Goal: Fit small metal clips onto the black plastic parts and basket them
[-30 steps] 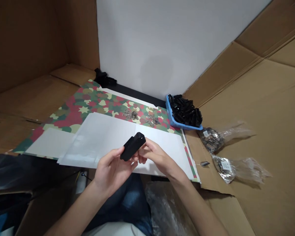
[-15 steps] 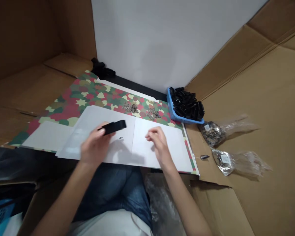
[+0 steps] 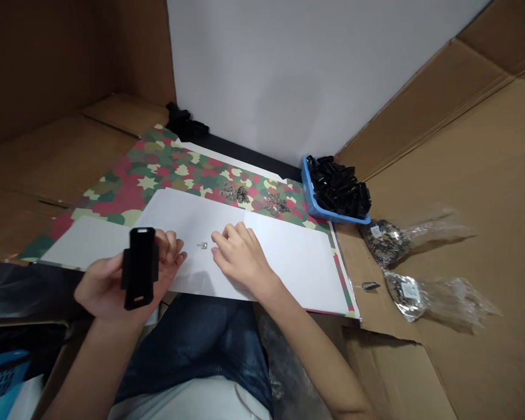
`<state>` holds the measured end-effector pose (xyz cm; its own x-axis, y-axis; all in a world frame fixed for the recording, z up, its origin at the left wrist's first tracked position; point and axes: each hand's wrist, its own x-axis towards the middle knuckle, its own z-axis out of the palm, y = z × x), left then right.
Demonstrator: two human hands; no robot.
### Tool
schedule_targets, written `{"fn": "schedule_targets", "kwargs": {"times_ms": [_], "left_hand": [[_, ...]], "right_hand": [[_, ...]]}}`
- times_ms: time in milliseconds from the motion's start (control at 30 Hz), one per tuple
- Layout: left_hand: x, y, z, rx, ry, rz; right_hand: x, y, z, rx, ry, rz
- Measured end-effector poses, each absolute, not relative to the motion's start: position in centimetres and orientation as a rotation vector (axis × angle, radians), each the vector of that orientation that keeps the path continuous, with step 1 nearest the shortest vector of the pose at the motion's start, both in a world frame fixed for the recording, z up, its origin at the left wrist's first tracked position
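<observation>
My left hand point(image 3: 135, 280) is turned palm up near the paper's left front edge. Its fingers curl around a black plastic part point(image 3: 140, 268), a long piece with a slot at each end. A small metal piece point(image 3: 202, 245) lies flat on the white paper point(image 3: 289, 262) between my hands. Just right of that piece is my right hand point(image 3: 240, 254), low over the paper with bent fingers. A narrow gap shows between its thumb and forefinger, and nothing is visible in it.
Two small piles of metal pieces point(image 3: 235, 192) point(image 3: 276, 204) lie on the camouflage-patterned sheet point(image 3: 157, 166). A blue basket point(image 3: 336, 217) full of black parts stands at the back right. Clear bags of metal pieces point(image 3: 385, 240) point(image 3: 406, 294) rest on cardboard, near a small dark part point(image 3: 370, 286).
My left hand has moved left and nearer, turning palm up, so the black part now stands on end. My right hand has moved left beside the small metal piece.
</observation>
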<state>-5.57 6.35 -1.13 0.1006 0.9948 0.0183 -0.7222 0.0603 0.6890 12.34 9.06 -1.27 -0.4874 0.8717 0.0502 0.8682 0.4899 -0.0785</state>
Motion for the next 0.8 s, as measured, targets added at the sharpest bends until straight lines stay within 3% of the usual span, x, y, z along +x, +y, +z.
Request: {"fn": "schedule_targets", "kwargs": {"times_ms": [367, 800], "left_hand": [[-4.7, 6.3, -3.1, -0.032, 0.750, 1.541], [-4.4, 6.0, -2.7, 0.030, 0.742, 1.551]], "right_hand": [[14.2, 5.7, -2.6, -1.393, -2.773, 0.066], [17.1, 0.1, -6.4, -1.257, -2.446, -0.220]]}}
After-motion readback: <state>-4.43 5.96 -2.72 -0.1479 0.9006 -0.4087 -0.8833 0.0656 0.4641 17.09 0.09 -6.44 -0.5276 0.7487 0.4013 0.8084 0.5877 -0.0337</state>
